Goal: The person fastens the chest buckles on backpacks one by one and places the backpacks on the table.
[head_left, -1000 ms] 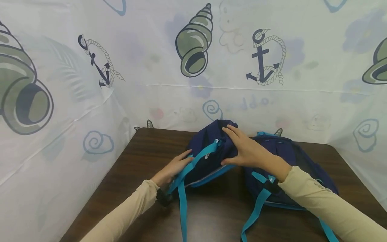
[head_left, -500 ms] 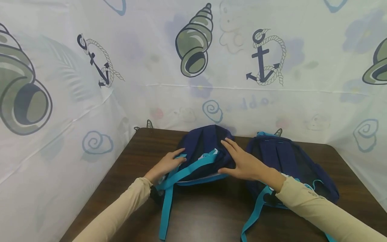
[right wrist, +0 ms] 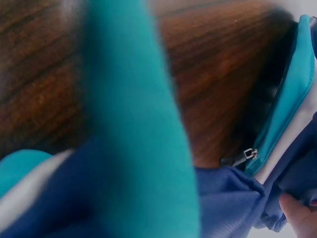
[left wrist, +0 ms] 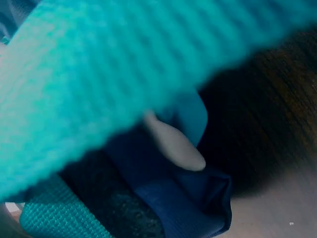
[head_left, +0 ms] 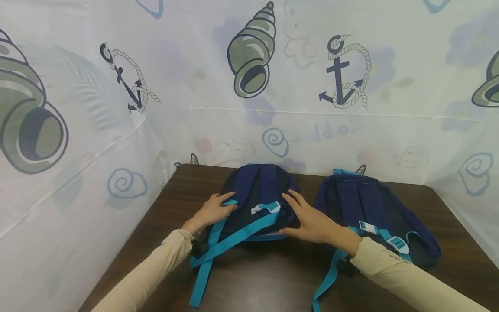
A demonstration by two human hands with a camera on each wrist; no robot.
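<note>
A navy backpack [head_left: 249,184] with teal straps lies on the dark wooden table, its shoulder-strap side facing up. At its left side, my left hand [head_left: 212,212] touches the edge with fingers extended. My right hand [head_left: 312,221] rests against the right side, thumb and fingers spread apart. A loose teal strap [head_left: 243,234] crosses the backpack's lower part and trails over the table, near a white buckle [head_left: 274,207]. Teal webbing [left wrist: 124,69] fills much of the left wrist view and hides the left hand's grip. In the right wrist view a fingertip [right wrist: 297,215] meets navy fabric.
A second, similar navy backpack [head_left: 362,199] lies to the right, partly beneath my right forearm. Its teal strap [head_left: 329,277] hangs toward the near side of the table [head_left: 249,277]. A printed white curtain [head_left: 296,130] stands behind the table and along the left.
The left backpack has come down from a tilted, raised position to lie flat, shifting slightly left. Both hands have moved down and left with it, and its straps swung left.
</note>
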